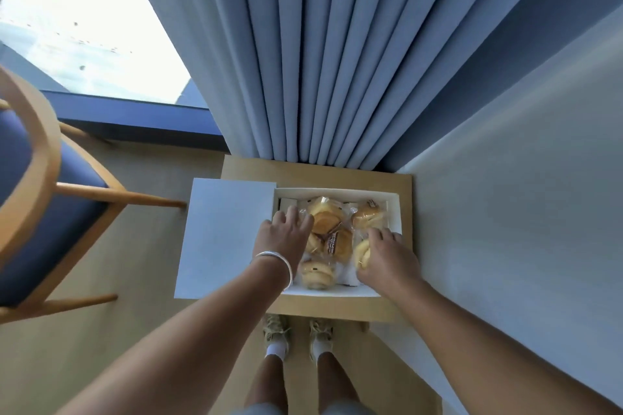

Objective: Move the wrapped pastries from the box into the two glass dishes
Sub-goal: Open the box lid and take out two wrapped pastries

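Two bare hands reach down into an open white box point(393, 212) that sits on a small wooden table point(406, 192) against a blue curtain point(337, 54). Left hand point(286, 236), with one silver bangle point(279, 261) on the wrist, lies palm down over the box's left part, fingers spread and loosely curved; its fingertips touch the wrapper edges beside the nearest pastry, but a grip cannot be confirmed. Right hand point(384, 256) lies over the box's near right corner, fingers curled down onto a wrapped pastry point(363, 251) beneath it; contact is clear, whether it is actually pinched cannot be told. Pastries counted in the box: about six visible, all in clear wrappers, yellow to golden; some overlap, so the count is approximate. One lies at top centre point(323, 212), one at top right point(369, 217), one between the hands with a dark label point(337, 242), one at bottom centre point(317, 273), near the left wrist. Box lid point(222, 236): one, white, lying flat to the left, overhanging the table edge. One wooden chair point(37, 199) with a blue seat stands well apart at left. Two feet in pale shoes point(276, 330) show below the table's near edge.
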{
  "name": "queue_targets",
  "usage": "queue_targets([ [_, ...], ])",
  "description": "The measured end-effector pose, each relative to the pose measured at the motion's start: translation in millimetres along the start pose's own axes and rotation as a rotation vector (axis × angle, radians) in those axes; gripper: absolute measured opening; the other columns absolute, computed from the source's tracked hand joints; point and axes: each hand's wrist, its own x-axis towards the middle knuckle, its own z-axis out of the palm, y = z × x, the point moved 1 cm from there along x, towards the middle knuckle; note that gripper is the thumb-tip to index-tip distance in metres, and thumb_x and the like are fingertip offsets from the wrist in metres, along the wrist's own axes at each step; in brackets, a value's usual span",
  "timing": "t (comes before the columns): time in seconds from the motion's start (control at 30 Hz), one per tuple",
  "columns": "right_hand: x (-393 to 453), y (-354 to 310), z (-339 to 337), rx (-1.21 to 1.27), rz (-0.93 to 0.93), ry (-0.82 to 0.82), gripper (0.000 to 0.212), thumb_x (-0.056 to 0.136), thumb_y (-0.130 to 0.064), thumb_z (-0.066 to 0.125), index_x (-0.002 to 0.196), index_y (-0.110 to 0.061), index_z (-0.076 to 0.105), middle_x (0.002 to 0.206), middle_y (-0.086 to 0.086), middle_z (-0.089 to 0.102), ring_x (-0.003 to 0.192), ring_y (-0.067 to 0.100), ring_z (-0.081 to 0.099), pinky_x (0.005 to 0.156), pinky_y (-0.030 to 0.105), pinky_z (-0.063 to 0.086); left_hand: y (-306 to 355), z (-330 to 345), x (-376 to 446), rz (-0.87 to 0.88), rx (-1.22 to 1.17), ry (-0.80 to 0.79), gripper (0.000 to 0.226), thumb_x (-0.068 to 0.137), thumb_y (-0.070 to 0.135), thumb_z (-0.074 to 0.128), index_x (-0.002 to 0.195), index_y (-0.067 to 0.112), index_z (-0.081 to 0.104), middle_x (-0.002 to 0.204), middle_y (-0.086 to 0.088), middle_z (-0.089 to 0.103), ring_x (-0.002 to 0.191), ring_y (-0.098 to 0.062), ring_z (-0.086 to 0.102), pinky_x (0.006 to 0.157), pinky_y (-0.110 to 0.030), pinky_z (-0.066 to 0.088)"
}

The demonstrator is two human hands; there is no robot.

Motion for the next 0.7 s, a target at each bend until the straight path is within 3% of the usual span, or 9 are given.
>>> queue_targets([
  [0.17, -21, -28, -62, 0.047, -0.017, 0.112, 0.088, 0.07, -0.056, 0.073, 0.136, -0.017, 0.031, 0.134, 0.004, 0.048, 0.12, 0.025, 0.044, 0.086, 0.036, 0.045, -17, -55, -25, -0.045, -0.072, 0.118, 0.078, 0.078, 0.01, 0.068, 0.139, 0.017, 0.02, 0.144, -0.015, 0.028, 0.12, -0.031, 0.043, 0.087, -0.038, 0.046],
  [0.27, -32, -44, -99, 0.006, -0.054, 0.182, 0.083, 0.071, -0.064, 0.071, 0.132, -0.021, 0.034, 0.134, 0.003, 0.047, 0.121, 0.024, 0.044, 0.091, 0.036, 0.046, -27, -84, -43, -0.085, -0.131, 0.187, 0.078, 0.08, 0.012, 0.068, 0.141, 0.016, 0.02, 0.148, -0.013, 0.025, 0.124, -0.029, 0.042, 0.091, -0.038, 0.046],
  [0.47, -47, -75, -160, -0.001, -0.14, 0.324, 0.081, 0.072, -0.061, 0.073, 0.133, -0.022, 0.035, 0.135, 0.0, 0.045, 0.12, 0.021, 0.043, 0.09, 0.034, 0.044, -53, -127, -69, -0.117, -0.262, 0.34, 0.08, 0.078, 0.017, 0.07, 0.142, 0.022, 0.021, 0.145, -0.003, 0.028, 0.125, -0.025, 0.042, 0.094, -0.038, 0.05],
  [0.7, -52, -102, -179, -0.024, -0.207, 0.381, 0.075, 0.074, -0.054, 0.069, 0.134, -0.025, 0.035, 0.131, -0.003, 0.045, 0.118, 0.02, 0.043, 0.09, 0.034, 0.046, -77, -134, -84, -0.166, -0.315, 0.421, 0.082, 0.075, 0.02, 0.072, 0.14, 0.024, 0.021, 0.147, -0.002, 0.027, 0.124, -0.025, 0.044, 0.088, -0.036, 0.052],
])
